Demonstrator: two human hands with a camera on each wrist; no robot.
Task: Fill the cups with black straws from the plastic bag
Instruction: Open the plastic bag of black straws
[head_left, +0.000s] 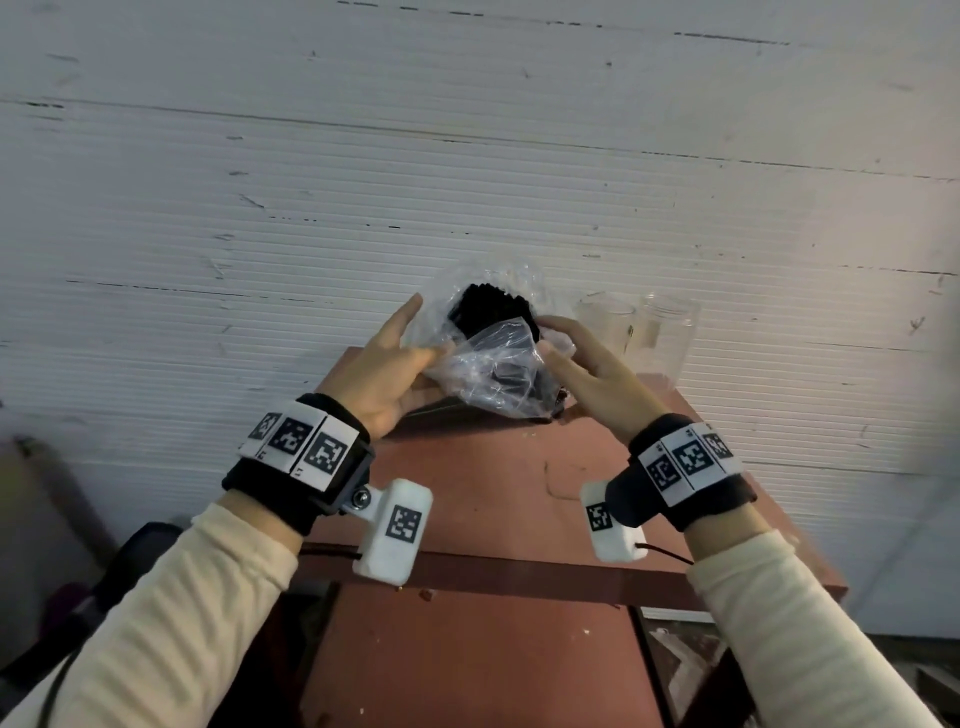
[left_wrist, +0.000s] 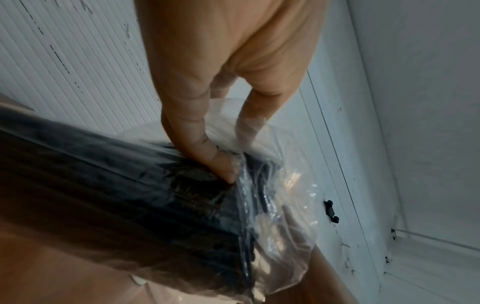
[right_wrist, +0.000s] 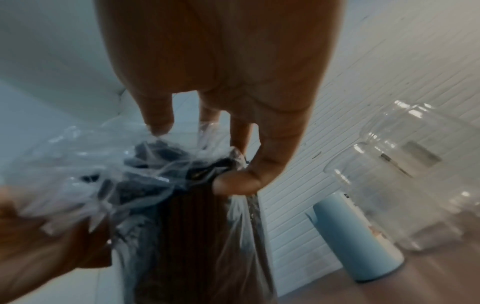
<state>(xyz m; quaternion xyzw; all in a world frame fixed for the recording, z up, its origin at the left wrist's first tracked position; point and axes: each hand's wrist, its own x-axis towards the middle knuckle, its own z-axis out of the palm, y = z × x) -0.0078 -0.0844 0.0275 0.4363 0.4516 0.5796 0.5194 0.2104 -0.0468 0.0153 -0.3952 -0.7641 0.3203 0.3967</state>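
Observation:
A clear plastic bag (head_left: 488, 364) of black straws (head_left: 491, 306) stands tilted at the far edge of the red-brown table (head_left: 493, 493), its mouth open at the top. My left hand (head_left: 421, 332) grips the bag's left side, thumb in front and fingers behind the film. My right hand (head_left: 550, 338) pinches the bag's right edge between thumb and fingers. The left wrist view shows my left hand (left_wrist: 233, 160) pressing into the bag (left_wrist: 285, 185) over the straws (left_wrist: 130, 185). In the right wrist view my right hand (right_wrist: 207, 160) pinches the bag (right_wrist: 91, 160). Two clear empty cups (head_left: 605, 325) (head_left: 670, 332) stand just right of the bag.
A white ribbed wall (head_left: 467, 182) rises directly behind the table. In the right wrist view a pale blue cylinder (right_wrist: 361, 236) stands by the cups (right_wrist: 384, 195). The table's near part is bare, with a crossbar and a lower panel beneath. Dark clutter lies on the floor at lower left.

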